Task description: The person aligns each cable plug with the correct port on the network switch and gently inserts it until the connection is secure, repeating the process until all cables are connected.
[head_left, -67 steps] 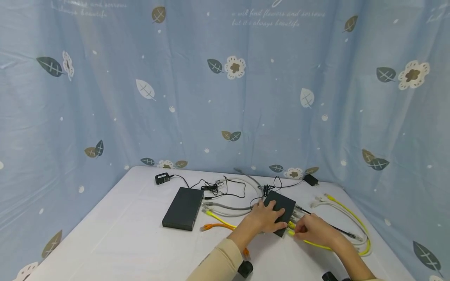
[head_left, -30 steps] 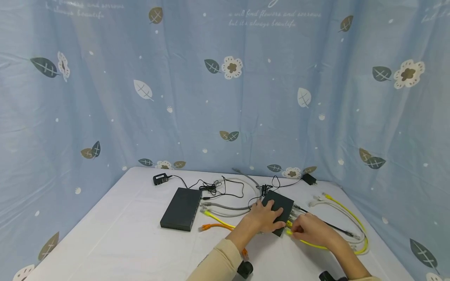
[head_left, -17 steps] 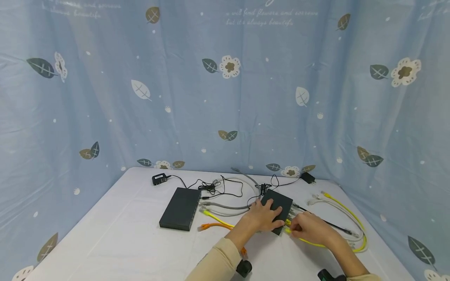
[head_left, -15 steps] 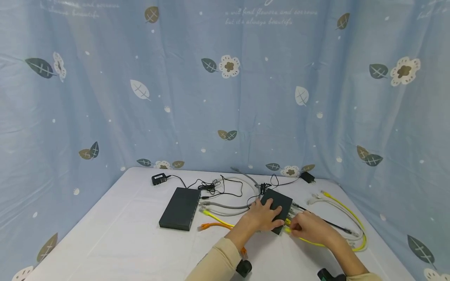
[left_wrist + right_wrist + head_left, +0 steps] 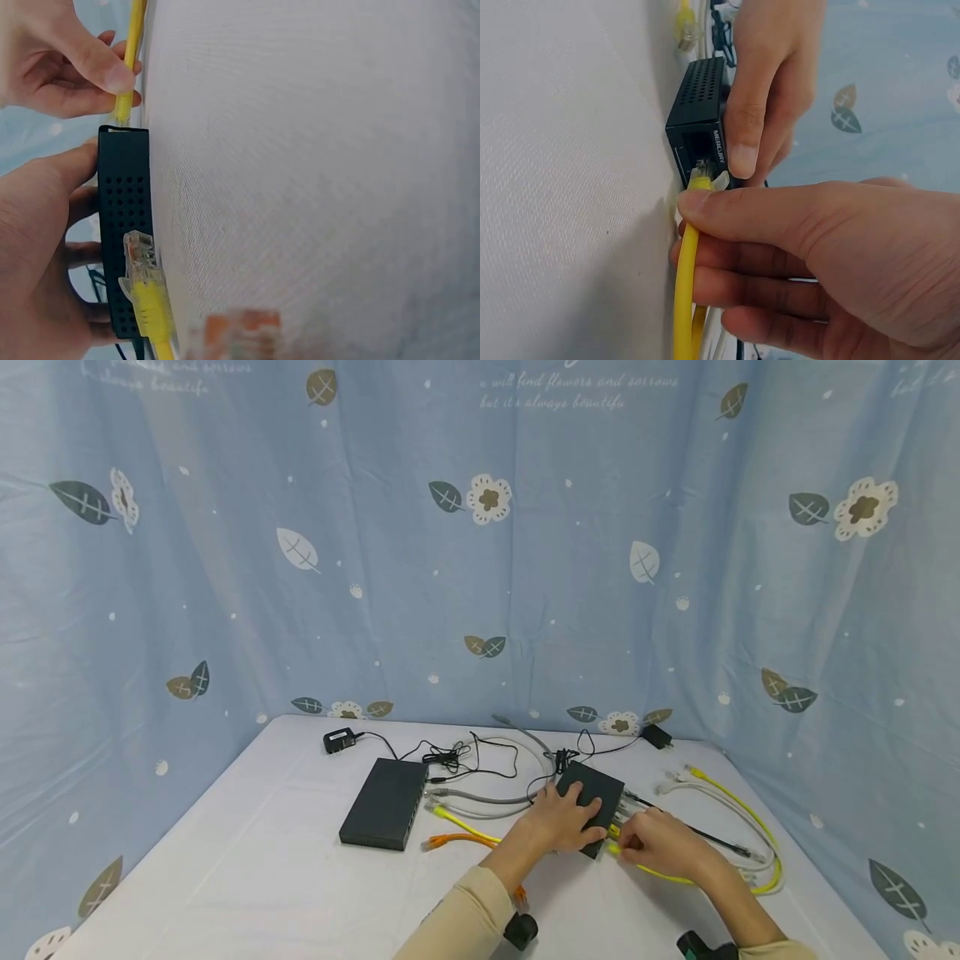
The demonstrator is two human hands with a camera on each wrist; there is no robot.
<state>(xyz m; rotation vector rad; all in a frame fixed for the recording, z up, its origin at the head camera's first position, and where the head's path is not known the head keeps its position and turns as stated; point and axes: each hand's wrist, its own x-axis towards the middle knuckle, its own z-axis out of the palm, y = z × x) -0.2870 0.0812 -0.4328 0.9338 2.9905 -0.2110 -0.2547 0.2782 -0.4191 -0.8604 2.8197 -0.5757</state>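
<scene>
The left hand (image 5: pixel 558 821) lies with spread fingers on top of a small black box (image 5: pixel 597 787). In the right wrist view, the right hand (image 5: pixel 817 247) pinches a yellow cable (image 5: pixel 684 292) between thumb and fingers. Its clear plug (image 5: pixel 700 169) is at a port in the box's end face (image 5: pixel 694 142); how deep it sits cannot be told. The left wrist view shows the right hand (image 5: pixel 82 67) on the yellow cable at the box's end, and the left hand (image 5: pixel 37 240) along the box (image 5: pixel 124 202). Other cables run from the box's port side, partly hidden by the right hand.
A larger black box (image 5: pixel 385 803) lies to the left. Grey cables (image 5: pixel 487 799), an orange cable (image 5: pixel 457 839) and black adapters (image 5: pixel 340 741) lie on the white table (image 5: pixel 247 860). White and yellow cables (image 5: pixel 772 835) loop at the right. A blue patterned curtain (image 5: pixel 405 568) hangs behind.
The head view has shifted slightly, moving the scene a little left in it. Both hands keep nearly the same places at the small box, the right one still on the yellow cable.
</scene>
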